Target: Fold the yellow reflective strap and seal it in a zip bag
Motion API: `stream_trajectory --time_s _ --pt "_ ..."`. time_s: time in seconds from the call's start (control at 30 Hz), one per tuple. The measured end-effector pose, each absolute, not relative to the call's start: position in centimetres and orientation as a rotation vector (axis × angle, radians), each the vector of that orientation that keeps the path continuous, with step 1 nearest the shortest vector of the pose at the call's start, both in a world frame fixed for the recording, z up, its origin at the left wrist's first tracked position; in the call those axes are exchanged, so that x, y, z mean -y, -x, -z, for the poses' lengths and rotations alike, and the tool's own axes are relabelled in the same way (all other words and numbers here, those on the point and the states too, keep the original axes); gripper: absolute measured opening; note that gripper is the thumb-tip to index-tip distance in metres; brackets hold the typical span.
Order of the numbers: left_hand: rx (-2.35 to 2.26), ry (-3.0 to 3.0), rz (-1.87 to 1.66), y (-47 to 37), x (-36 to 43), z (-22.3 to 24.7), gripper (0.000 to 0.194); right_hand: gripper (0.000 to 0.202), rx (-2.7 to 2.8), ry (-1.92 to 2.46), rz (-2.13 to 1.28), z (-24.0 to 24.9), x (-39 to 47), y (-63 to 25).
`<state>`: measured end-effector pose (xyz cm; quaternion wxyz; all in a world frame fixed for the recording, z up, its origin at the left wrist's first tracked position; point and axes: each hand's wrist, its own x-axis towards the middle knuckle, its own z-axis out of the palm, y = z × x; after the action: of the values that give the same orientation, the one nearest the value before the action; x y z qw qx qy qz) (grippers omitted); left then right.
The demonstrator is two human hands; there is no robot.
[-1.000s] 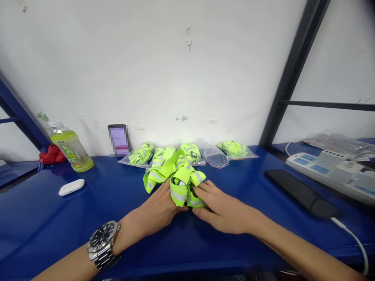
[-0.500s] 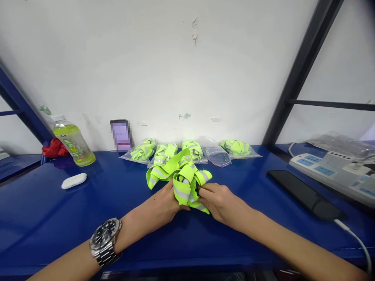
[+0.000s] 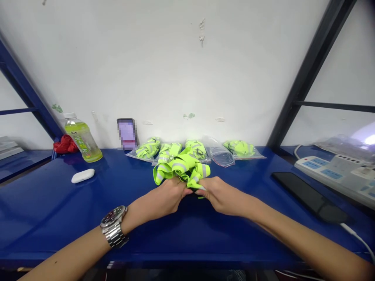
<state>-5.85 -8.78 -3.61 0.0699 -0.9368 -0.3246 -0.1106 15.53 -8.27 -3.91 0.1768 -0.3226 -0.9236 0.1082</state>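
A bundle of neon yellow-green reflective straps (image 3: pixel 181 166) with silver stripes is bunched between my two hands. My left hand (image 3: pixel 171 193), with a metal watch on the wrist, grips the near left side of it, thumb pointing inward. Opposite it, my right hand (image 3: pixel 222 195) pinches the near right side, the two thumbs almost meeting. Some fingertips are hidden under the straps. Behind the bundle lie clear plastic bags of similar straps: one at the left (image 3: pixel 148 148), others in the middle, and one at the right (image 3: pixel 241 148).
On the blue table (image 3: pixel 88 218) stand a green drink bottle (image 3: pixel 83 138) and a propped phone (image 3: pixel 127 134). A white earbud case (image 3: pixel 83 176) lies at the left. To the right are a black phone (image 3: pixel 307 195) on a cable and a power strip (image 3: pixel 331 171). A clear bag (image 3: pixel 221 154) lies flat behind.
The strap bundle has been turned and tilted away, with its loops now bunched farther back. Both hands have closed in at its near side, thumbs nearer each other. The view has shifted slightly.
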Motion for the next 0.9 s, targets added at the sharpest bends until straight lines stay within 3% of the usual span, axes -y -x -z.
stream_trajectory --time_s 0.13,0.27,0.63,0.77,0.9 --pt "1.249 2.995 0.356 5.8 9.0 3.7 0.043 0.025 2.428 1.032 -0.763 3.5 7.2 -14.7" --pt "1.149 2.899 0.204 6.0 9.4 3.7 0.039 0.027 2.39 1.206 -0.816 3.9 7.0 -14.0" --pt "1.286 2.474 0.43 5.6 7.8 7.4 0.029 0.02 2.434 1.42 -0.002 5.3 8.4 -13.6" --pt "1.21 2.555 0.333 6.2 8.8 6.1 0.028 0.025 2.504 1.264 0.253 6.1 9.1 -14.1" --pt "1.046 2.802 0.296 8.1 10.5 4.2 0.041 0.035 2.551 1.145 0.248 5.5 9.9 -15.1"
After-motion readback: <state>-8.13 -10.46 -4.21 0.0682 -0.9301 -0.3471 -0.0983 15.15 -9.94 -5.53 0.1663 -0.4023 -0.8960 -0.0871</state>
